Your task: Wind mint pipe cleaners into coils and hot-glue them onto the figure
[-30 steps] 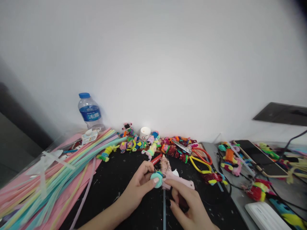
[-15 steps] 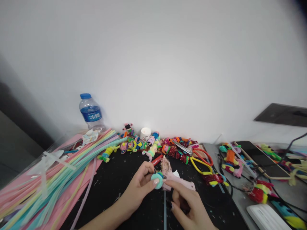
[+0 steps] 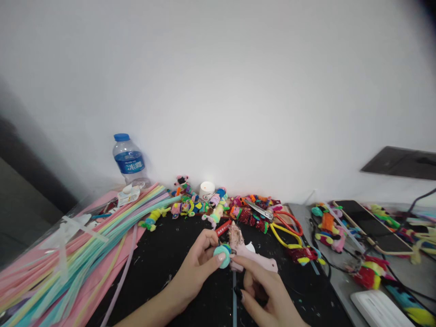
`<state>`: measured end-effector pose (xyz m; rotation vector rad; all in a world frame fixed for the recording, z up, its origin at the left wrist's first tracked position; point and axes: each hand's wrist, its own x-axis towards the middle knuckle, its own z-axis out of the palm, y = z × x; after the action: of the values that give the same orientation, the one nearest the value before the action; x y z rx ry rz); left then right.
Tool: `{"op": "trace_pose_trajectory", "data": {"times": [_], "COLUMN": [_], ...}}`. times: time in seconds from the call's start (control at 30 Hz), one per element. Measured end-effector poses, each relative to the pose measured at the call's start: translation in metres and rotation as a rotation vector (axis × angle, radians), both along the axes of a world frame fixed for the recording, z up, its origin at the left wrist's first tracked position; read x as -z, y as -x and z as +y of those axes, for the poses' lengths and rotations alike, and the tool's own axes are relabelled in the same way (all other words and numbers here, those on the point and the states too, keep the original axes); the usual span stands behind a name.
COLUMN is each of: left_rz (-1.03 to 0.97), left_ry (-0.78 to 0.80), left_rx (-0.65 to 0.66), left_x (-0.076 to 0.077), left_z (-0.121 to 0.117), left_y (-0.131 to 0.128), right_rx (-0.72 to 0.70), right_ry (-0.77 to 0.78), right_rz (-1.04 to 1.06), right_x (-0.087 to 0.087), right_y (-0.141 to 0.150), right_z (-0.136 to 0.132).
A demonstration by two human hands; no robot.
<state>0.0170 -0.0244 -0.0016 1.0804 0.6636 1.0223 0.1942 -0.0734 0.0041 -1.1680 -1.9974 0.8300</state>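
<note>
Turquoise fuzzy piece (image 3: 222, 257) above black mat (image 3: 153, 265), pinched in left hand (image 3: 199, 264); right hand (image 3: 267, 286) loose, index beside its edge, thumb apart; probably adjusting step; next move calls for steady left pinch

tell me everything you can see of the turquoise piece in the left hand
The turquoise piece is small, rounded and fuzzy-looking, with darker blue and green bits behind it. The left hand pinches it, thumb across its front, above the black surface. The right hand has its index fingertip close; whether it touches is unclear.
</note>
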Motion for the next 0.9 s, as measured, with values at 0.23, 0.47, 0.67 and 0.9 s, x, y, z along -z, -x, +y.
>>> {"op": "trace_pose_trajectory", "data": {"times": [0.23, 0.47, 0.67, 0.9], "left_rz": [0.018, -0.010, -0.004, -0.024], "left_ry": [0.003, 0.014, 0.022, 0.045], "left_rx": [-0.029, -0.013, -0.022, -0.023], "left_x": [0.001, 0.003, 0.003, 0.005], "left_z": [0.001, 0.002, 0.002, 0.002], "left_y": [0.000, -0.001, -0.001, 0.000], "right_rx": [0.002, -0.019, -0.017, -0.017], "right_ry": [0.040, 0.041, 0.063, 0.004], "right_rz": [-0.005, 0.004, 0.017, -0.021], "right_x": [-0.002, 0.005, 0.005, 0.009], "right_y": [0.001, 0.000, 0.000, 0.000], "right_z": [0.000, 0.002, 0.003, 0.003]}}
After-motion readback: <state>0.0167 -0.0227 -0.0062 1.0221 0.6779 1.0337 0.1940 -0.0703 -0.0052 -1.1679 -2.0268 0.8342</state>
